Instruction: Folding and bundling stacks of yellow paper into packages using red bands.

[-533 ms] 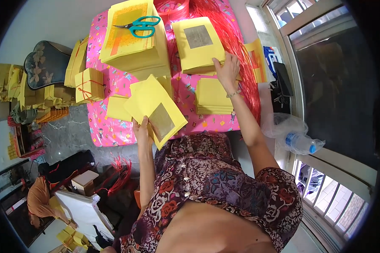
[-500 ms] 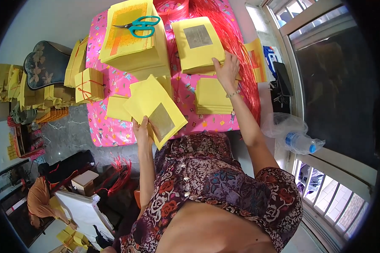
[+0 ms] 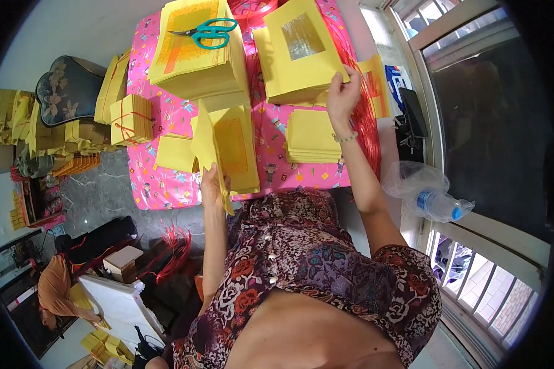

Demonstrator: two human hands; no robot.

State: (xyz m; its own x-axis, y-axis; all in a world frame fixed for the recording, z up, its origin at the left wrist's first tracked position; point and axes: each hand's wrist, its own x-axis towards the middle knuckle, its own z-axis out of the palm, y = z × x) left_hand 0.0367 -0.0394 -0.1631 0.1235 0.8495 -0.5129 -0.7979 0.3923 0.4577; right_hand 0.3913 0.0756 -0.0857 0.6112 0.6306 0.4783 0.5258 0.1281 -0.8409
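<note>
My left hand [image 3: 213,184] is closed on the edge of several yellow paper sheets [image 3: 208,147], which stand tilted up nearly edge-on. Beneath and beside them lies a stack of yellow sheets with an orange print [image 3: 232,147]. With fingers pinched, my right hand [image 3: 343,95] holds the near right corner of a yellow sheet with a silver patch [image 3: 303,38]. That corner is lifted off the yellow paper stack [image 3: 289,97] under it. A smaller pile of yellow paper [image 3: 313,136] sits near my right wrist, and another low pile [image 3: 177,154] lies left of my left hand.
Teal-handled scissors [image 3: 212,33] rest on a tall yellow paper stack [image 3: 197,77] at the back. A red-tied bundle [image 3: 131,122] is at the table's left edge. Red strands [image 3: 368,138] hang along the right side. Another person [image 3: 60,289] is at the lower left.
My left hand has tipped its sheets from nearly flat to upright, exposing the printed stack. My right hand has taken the silver-patched sheet's corner and raised it, shifting it slightly right.
</note>
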